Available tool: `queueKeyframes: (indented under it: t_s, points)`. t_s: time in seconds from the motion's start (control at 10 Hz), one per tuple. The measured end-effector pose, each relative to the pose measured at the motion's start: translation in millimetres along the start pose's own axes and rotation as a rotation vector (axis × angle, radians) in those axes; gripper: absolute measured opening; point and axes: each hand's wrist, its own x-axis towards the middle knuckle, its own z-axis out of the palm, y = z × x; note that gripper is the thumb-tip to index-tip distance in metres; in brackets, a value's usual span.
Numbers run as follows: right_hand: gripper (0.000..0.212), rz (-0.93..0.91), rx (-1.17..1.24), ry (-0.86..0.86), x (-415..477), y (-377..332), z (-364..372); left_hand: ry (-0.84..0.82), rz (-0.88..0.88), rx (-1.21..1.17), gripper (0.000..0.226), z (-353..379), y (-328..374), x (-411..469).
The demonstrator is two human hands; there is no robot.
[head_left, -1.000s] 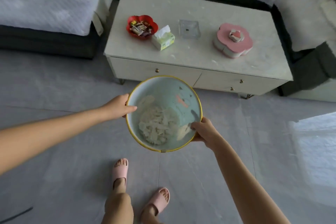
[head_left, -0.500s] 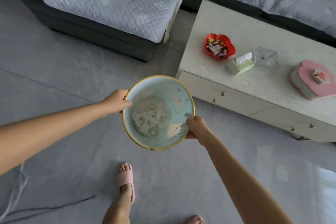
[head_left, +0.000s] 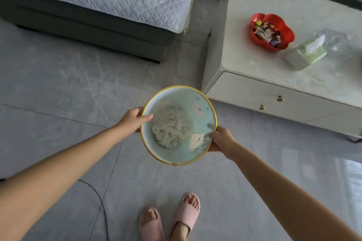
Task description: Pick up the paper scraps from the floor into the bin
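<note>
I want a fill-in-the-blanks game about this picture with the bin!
1. The left hand and right hand each hold the bin by its ____ rim.
2. The paper scraps lie ____ the bin.
3. The bowl on the table is ____.
4. The slippers are ____.
Missing words: yellow, inside, red, pink.

Grey tiled floor (head_left: 58, 88), white table (head_left: 254, 60)

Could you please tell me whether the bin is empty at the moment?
No, a heap of white paper scraps lies at the bottom of the bin.
</note>
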Motion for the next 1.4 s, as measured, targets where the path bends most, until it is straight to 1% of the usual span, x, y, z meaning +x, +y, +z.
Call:
queueKeyframes:
  t_s: [0.1, 0.2, 0.3, 0.4, 0.5, 0.6, 0.7, 0.8, 0.9, 1.0, 1.1, 1.2, 1.3, 1.4]
  points:
    - [0.035, 0.026, 0.001, 0.014, 35.2, 14.0, 12.4, 0.006, -0.035, -0.021, 0.012, 6.1, -24.4, 34.2]
    - [0.038, 0.052, 0.016, 0.037, 77.3, 26.8, 23.5, 0.003, -0.041, 0.015, 0.018, 11.2, -49.0, 72.7]
    - [0.039, 0.063, 0.001, 0.045, 116.6, 40.4, 29.1, 0.026, -0.056, 0.055, 0.011, 23.7, -68.8, 105.8]
    - [0.041, 0.039, -0.019, 0.071, 156.7, 53.2, 28.2, 0.039, -0.063, 0.08, 0.01, 40.5, -88.5, 138.8]
    - [0.04, 0.012, -0.032, 0.108, 186.9, 62.4, 23.0, 0.031, -0.067, 0.118, 0.012, 57.5, -104.2, 164.3]
    - [0.04, -0.01, -0.042, 0.127, 216.7, 66.6, 16.4, 0.034, -0.055, 0.138, 0.02, 70.4, -110.8, 190.1]
    - [0.04, -0.031, -0.053, 0.149, 234.7, 66.4, 13.9, 0.044, -0.057, 0.133, 0.019, 78.6, -113.7, 210.0]
    - [0.038, -0.043, -0.085, 0.198, 250.1, 61.6, 11.6, 0.086, -0.056, 0.114, 0.013, 88.8, -110.0, 228.1]
    - [0.036, -0.063, -0.124, 0.263, 263.0, 53.8, 6.1, 0.125, -0.054, 0.12, 0.011, 99.0, -100.0, 245.4]
    - [0.037, -0.054, -0.141, 0.285, 269.4, 47.3, 3.7, 0.124, -0.08, 0.174, 0.023, 102.3, -93.8, 254.1]
    - [0.041, -0.029, -0.143, 0.219, 267.0, 36.4, 2.6, 0.157, -0.129, 0.338, 0.027, 104.4, -85.7, 256.3]
    - [0.044, 0.04, -0.272, 0.141, 250.9, 17.6, 1.3, 0.166, -0.153, 0.48, 0.04, 106.8, -71.9, 246.8]
    - [0.007, 0.053, -0.413, 0.114, 233.5, -4.7, -6.9, 0.27, -0.077, 0.61, 0.057, 105.5, -46.3, 233.1]
    - [0.024, -0.071, -0.496, 0.096, 198.0, -40.3, -22.5, 0.311, 0.139, 0.605, 0.046, 101.0, -5.3, 207.4]
